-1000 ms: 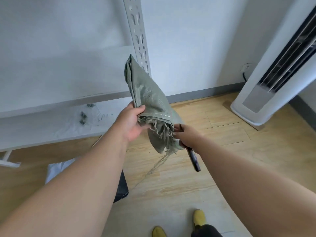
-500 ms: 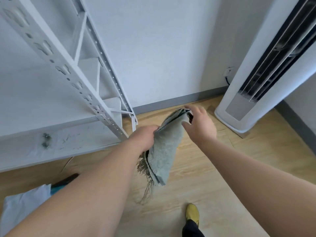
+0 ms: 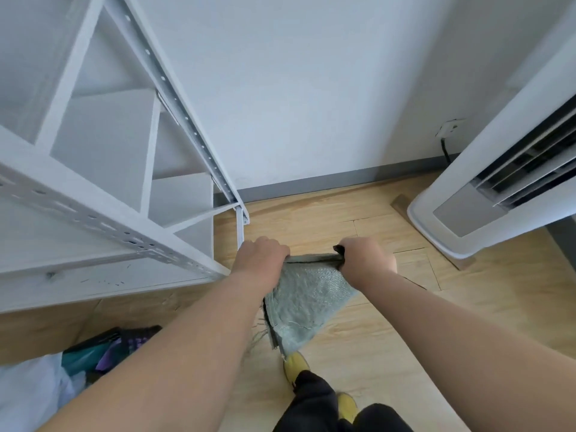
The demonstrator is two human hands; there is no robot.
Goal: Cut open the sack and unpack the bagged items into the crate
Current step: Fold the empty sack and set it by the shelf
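The grey-green woven sack point(image 3: 307, 302) hangs folded flat between my hands above the wooden floor, frayed threads trailing from its lower left edge. My left hand point(image 3: 260, 255) grips the left end of its folded top edge. My right hand point(image 3: 366, 258) grips the right end, and a dark tip of the cutter point(image 3: 339, 249) pokes out by the fingers. At the lower left lies a dark crate point(image 3: 103, 347) with teal and purple bagged items point(image 3: 109, 357) and a white bag point(image 3: 28, 391) beside it.
A white metal shelving rack point(image 3: 103, 219) stands at the left, its front post close to my left hand. A tall white air conditioner point(image 3: 486, 210) stands at the right on a wooden base. My yellow shoes point(image 3: 296, 366) are on the floor below the sack.
The sack went from upright in my left hand to folded flat and held level by both hands. My right hand shifted to its right end. The view swung left toward the rack.
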